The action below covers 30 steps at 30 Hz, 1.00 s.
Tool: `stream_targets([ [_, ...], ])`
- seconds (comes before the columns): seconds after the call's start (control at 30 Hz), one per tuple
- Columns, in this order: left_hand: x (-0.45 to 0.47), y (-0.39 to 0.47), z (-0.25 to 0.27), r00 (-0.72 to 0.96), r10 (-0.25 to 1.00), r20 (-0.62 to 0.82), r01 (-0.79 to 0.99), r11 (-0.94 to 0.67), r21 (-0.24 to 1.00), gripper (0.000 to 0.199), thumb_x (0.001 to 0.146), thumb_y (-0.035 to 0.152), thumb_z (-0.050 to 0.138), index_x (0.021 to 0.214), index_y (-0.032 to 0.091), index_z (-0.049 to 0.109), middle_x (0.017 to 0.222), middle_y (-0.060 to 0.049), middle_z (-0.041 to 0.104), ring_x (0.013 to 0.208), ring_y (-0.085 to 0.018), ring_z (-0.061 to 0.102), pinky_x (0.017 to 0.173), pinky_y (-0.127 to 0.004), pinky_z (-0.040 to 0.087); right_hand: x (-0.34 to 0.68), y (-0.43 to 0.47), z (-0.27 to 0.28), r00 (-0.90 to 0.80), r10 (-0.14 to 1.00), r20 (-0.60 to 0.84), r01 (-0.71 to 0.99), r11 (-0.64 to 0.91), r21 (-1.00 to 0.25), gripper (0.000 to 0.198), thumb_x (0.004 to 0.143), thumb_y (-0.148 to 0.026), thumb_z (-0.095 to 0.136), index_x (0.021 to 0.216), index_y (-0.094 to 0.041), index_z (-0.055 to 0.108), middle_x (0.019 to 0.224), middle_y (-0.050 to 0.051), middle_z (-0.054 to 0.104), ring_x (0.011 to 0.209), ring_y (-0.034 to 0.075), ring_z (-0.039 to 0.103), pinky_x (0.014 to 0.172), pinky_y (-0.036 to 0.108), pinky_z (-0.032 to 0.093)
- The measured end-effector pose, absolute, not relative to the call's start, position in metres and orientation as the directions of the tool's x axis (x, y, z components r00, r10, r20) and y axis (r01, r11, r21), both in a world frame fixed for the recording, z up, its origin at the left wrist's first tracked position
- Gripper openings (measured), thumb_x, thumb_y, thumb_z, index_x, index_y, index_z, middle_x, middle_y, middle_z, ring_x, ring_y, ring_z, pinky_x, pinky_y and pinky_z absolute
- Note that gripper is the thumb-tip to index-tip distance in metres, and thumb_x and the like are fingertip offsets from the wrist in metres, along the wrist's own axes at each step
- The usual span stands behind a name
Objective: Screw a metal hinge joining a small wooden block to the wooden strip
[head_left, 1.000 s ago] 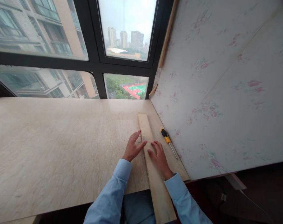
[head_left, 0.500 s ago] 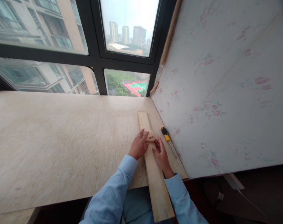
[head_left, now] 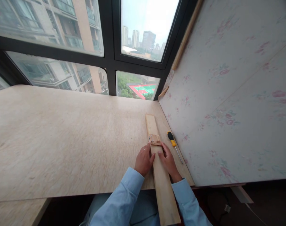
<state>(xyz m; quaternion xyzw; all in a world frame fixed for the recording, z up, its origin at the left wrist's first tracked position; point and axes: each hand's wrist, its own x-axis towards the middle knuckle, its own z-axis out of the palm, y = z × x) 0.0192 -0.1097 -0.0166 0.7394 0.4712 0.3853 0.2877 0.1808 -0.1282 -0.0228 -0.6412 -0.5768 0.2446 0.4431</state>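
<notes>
A long pale wooden plank lies on the stone sill with its near end jutting past the edge over my lap. Across it sits a small thin wooden piece with what look like small metal screws on its left part. My left hand grips the plank's left edge, thumb on top, fingertips close to the small piece. On the opposite edge my right hand holds the plank too, its index finger at the small piece's near right corner. A black-and-yellow screwdriver lies to the right.
The marble-patterned sill stretches far to the left. A flower-patterned wall closes off the right side. Dark window frames stand behind. Below the wall at lower right are a white strip and a cable.
My left hand has drawn back from on top of the small wooden piece to the plank's left edge, uncovering the screws. My right hand stays at the right edge. The view has shifted left.
</notes>
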Motion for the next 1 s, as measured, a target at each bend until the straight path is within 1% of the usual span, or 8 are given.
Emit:
stream_targets([
  [0.2,0.022,-0.116,-0.021,0.238,0.872,0.428,0.509,-0.488,0.709,0.035,0.088,0.023,0.054,0.121,0.015,0.059,0.124,-0.015,0.062,0.117,-0.027,0.057,0.102,-0.047,0.048,0.186,-0.125,-0.02,0.189,0.977,0.095,0.376,0.018,-0.926,0.065,0.08,-0.036,0.061,0.141,-0.021,0.045,0.141,0.01,0.053,0.132,0.028,0.047,0.109,0.05,0.04],
  [0.3,0.022,-0.116,-0.023,0.222,0.859,0.462,0.506,-0.506,0.699,0.034,0.087,0.022,0.055,0.12,0.015,0.06,0.122,-0.015,0.063,0.115,-0.027,0.058,0.099,-0.047,0.05,0.185,-0.124,-0.009,0.179,0.983,0.028,0.283,-0.024,-0.959,0.069,0.078,-0.036,0.065,0.142,-0.022,0.044,0.145,0.01,0.049,0.134,0.028,0.045,0.111,0.049,0.038],
  [0.4,0.021,-0.115,-0.024,0.198,0.87,0.451,0.481,-0.487,0.729,0.034,0.085,0.021,0.058,0.118,0.015,0.061,0.121,-0.014,0.064,0.114,-0.026,0.059,0.099,-0.047,0.05,0.181,-0.126,0.005,0.193,0.98,0.048,0.275,-0.007,-0.961,0.065,0.081,-0.038,0.064,0.142,-0.022,0.045,0.15,0.009,0.043,0.139,0.027,0.039,0.116,0.049,0.03],
  [0.53,0.019,-0.115,-0.022,0.19,0.897,0.4,0.437,-0.442,0.783,0.033,0.083,0.022,0.061,0.115,0.015,0.062,0.12,-0.014,0.065,0.115,-0.026,0.059,0.1,-0.047,0.049,0.168,-0.125,0.028,0.152,0.973,0.176,0.335,0.117,-0.935,0.055,0.086,-0.039,0.059,0.138,-0.024,0.05,0.149,0.008,0.044,0.136,0.027,0.043,0.114,0.05,0.033],
  [0.63,0.018,-0.114,-0.021,0.199,0.903,0.382,0.423,-0.43,0.797,0.032,0.083,0.021,0.06,0.114,0.015,0.062,0.121,-0.014,0.064,0.115,-0.026,0.058,0.101,-0.047,0.048,0.154,-0.119,0.044,0.018,0.955,0.295,0.479,0.251,-0.841,0.047,0.089,-0.033,0.055,0.135,-0.024,0.053,0.144,0.008,0.05,0.134,0.024,0.046,0.114,0.048,0.035],
  [0.83,0.017,-0.115,-0.016,0.208,0.904,0.373,0.382,-0.426,0.82,0.033,0.082,0.017,0.058,0.114,0.015,0.062,0.12,-0.014,0.065,0.116,-0.026,0.058,0.1,-0.045,0.048,0.134,-0.11,0.055,-0.284,0.925,0.251,0.636,0.378,-0.673,0.05,0.089,-0.023,0.05,0.139,-0.024,0.048,0.141,0.008,0.054,0.131,0.022,0.049,0.112,0.045,0.039],
  [0.9,0.017,-0.115,-0.016,0.203,0.902,0.38,0.372,-0.431,0.822,0.031,0.082,0.017,0.058,0.113,0.016,0.062,0.12,-0.013,0.065,0.116,-0.026,0.058,0.101,-0.045,0.047,0.137,-0.11,0.051,-0.281,0.927,0.249,0.658,0.375,-0.653,0.05,0.09,-0.024,0.049,0.139,-0.023,0.047,0.141,0.008,0.053,0.132,0.021,0.048,0.113,0.044,0.038],
  [1.0,0.018,-0.116,-0.019,0.186,0.906,0.38,0.378,-0.423,0.823,0.026,0.083,0.019,0.058,0.109,0.017,0.064,0.116,-0.012,0.067,0.114,-0.025,0.06,0.1,-0.045,0.048,0.152,-0.116,0.036,-0.154,0.953,0.26,0.717,0.289,-0.635,0.051,0.089,-0.028,0.05,0.139,-0.021,0.046,0.144,0.011,0.05,0.135,0.022,0.045,0.115,0.047,0.034],
])
